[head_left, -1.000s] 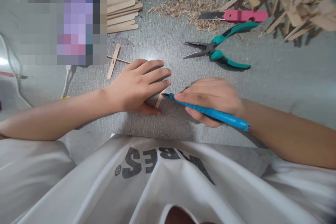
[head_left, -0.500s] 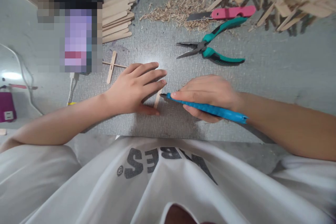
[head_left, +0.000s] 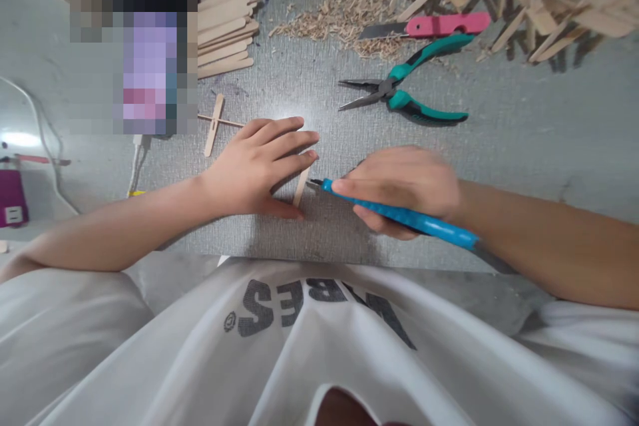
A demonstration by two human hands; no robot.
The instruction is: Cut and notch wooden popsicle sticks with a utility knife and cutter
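Observation:
My left hand [head_left: 259, 163] lies palm down on the table with its fingers spread. Under it is a craft stick [head_left: 301, 188], pale wood, showing between thumb and index finger. A thin wooden piece runs out from beneath this hand to the left, crossing a second craft stick [head_left: 214, 126] that has a slot in its middle. My right hand [head_left: 404, 190] is wrapped round a blue craft knife [head_left: 419, 218]. The knife's dark metal tip points left, just beside the stick near my left fingers; whether it touches the stick I cannot tell.
Long-nose pliers [head_left: 387, 88] with green handles lie spread beyond my hands. Behind them are a pink folding knife [head_left: 446, 24], wood shavings [head_left: 339, 16] and joined craft sticks [head_left: 536, 3]. Stacked craft sticks [head_left: 227, 33] sit beside a blurred device; a white cable [head_left: 134, 170] leads from it.
My right hand and the blue craft knife have shifted slightly right and toward me, the tip drawing back a little from the stick. My left hand stays in place.

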